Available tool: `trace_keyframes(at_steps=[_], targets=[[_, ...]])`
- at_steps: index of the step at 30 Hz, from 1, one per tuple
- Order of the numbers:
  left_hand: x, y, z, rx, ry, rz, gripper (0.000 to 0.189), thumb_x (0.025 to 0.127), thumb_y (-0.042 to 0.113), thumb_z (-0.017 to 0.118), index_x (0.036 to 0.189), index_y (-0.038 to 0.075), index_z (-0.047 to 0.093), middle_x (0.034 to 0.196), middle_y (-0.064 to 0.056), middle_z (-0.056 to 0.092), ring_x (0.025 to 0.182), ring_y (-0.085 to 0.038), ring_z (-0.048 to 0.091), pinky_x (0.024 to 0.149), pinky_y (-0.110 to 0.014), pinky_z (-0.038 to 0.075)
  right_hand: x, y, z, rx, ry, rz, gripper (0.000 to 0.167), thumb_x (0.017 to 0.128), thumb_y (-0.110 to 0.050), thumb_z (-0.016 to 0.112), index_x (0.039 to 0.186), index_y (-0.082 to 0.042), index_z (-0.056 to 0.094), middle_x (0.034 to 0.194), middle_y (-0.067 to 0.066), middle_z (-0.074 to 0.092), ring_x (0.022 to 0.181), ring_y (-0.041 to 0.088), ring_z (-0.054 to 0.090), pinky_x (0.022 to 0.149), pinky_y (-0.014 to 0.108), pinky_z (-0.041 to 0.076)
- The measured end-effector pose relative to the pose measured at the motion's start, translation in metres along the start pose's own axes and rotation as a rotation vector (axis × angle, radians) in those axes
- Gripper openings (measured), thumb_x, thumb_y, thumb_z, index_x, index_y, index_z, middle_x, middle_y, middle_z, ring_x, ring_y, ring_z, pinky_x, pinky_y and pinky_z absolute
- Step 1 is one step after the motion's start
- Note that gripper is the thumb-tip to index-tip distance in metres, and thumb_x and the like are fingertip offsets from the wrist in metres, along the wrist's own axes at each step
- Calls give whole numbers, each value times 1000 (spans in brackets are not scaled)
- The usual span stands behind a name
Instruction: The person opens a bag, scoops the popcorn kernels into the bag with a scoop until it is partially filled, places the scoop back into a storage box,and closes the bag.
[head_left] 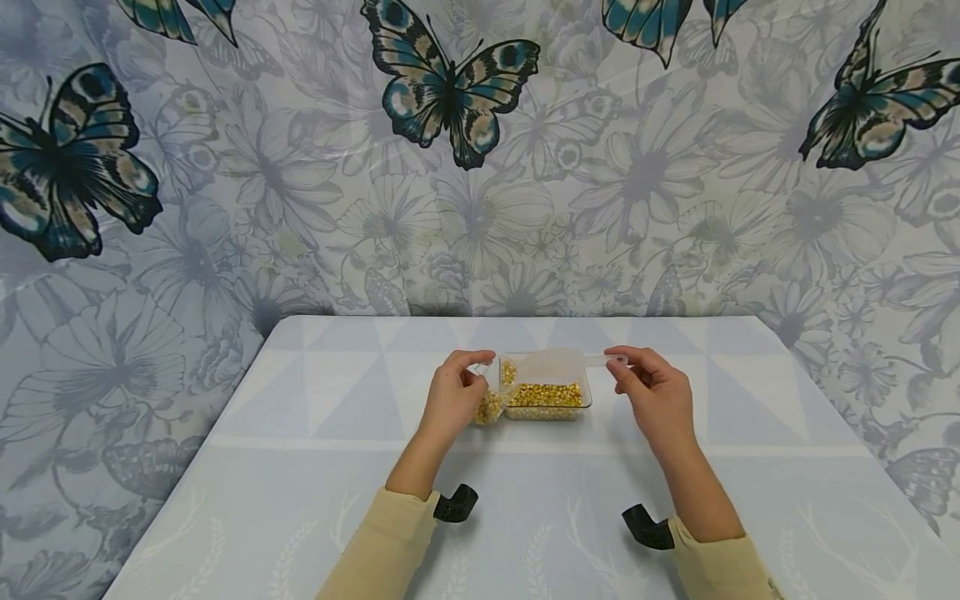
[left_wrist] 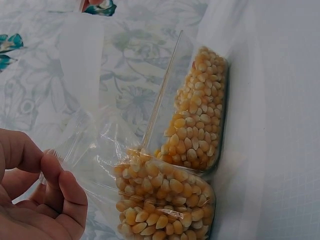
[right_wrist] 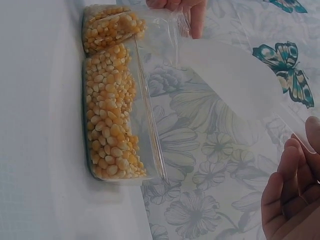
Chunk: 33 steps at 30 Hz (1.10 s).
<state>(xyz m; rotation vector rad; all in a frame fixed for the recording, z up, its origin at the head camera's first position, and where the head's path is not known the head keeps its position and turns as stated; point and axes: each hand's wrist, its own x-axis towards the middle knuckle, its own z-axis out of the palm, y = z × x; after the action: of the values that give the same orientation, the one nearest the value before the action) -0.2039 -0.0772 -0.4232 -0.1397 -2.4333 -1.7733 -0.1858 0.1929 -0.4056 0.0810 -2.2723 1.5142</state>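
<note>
A clear rectangular container (head_left: 585, 403) of yellow corn kernels (right_wrist: 107, 115) stands on the table. Against its left end sits a clear plastic bag (left_wrist: 160, 200), also holding kernels. My left hand (head_left: 453, 396) pinches the gathered top of this bag between thumb and fingers. Between thumb and fingers of my right hand (head_left: 660, 396) is the handle end of a whitish, translucent scoop (right_wrist: 235, 80). The scoop spans above the container, its broad end pointing left at the bag's mouth. I cannot tell whether its tip is inside the bag. No kernels show on the scoop.
The table (head_left: 525, 483) has a pale cloth with triangles and leaf prints. Its far edge meets a wall covering (head_left: 637, 183) with flowers and butterflies. A black curved piece (head_left: 456, 504) projects from the left sleeve, another (head_left: 647, 527) from the right.
</note>
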Motion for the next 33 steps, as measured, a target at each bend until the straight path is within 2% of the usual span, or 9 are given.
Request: trace_keyframes(at_steps=[7, 14, 18, 23, 29, 33], targets=[[0, 1, 0, 15, 3, -3, 43, 87, -5, 51, 121, 12, 71, 117, -3, 66, 67, -16, 43, 52, -22, 36, 0, -1, -1, 39, 19, 22, 20, 96, -21, 66, 111, -10, 73, 80, -11, 59, 66, 6, 58, 53, 21, 44], [0, 0, 0, 9, 4, -3, 43, 87, -5, 51, 120, 14, 72, 117, -4, 65, 66, -15, 43, 52, -23, 36, 2, -2, -5, 72, 61, 40, 20, 98, -20, 63, 112, -8, 72, 85, -10, 61, 66, 6, 59, 58, 19, 48], [0, 1, -1, 14, 5, -14, 43, 88, -3, 51, 120, 16, 72, 117, -1, 65, 65, -15, 42, 51, -22, 36, 3, 0, -7, 31, 88, 28, 19, 98, -18, 62, 112, -9, 71, 85, -12, 61, 65, 5, 58, 57, 19, 47], [0, 1, -1, 15, 6, -22, 43, 88, -3, 51, 121, 14, 71, 117, 0, 65, 66, -14, 43, 51, -22, 35, 5, 5, -7, -36, 107, -5, 17, 98, -17, 63, 109, -9, 71, 89, -6, 64, 63, 4, 57, 53, 19, 44], [-1, 1, -1, 14, 10, -19, 43, 87, -4, 52, 120, 17, 72, 117, -2, 65, 66, -15, 43, 52, -22, 35, 6, 14, -5, -132, 81, -29, 12, 97, -18, 64, 105, -11, 70, 95, -13, 63, 62, 4, 56, 53, 18, 44], [0, 0, 0, 19, 10, -19, 44, 87, -4, 52, 120, 17, 72, 117, -1, 65, 66, -14, 43, 52, -22, 35, 7, 22, -4, -167, 54, -12, 13, 98, -21, 64, 105, -11, 70, 94, -9, 63, 62, 8, 57, 51, 20, 43]])
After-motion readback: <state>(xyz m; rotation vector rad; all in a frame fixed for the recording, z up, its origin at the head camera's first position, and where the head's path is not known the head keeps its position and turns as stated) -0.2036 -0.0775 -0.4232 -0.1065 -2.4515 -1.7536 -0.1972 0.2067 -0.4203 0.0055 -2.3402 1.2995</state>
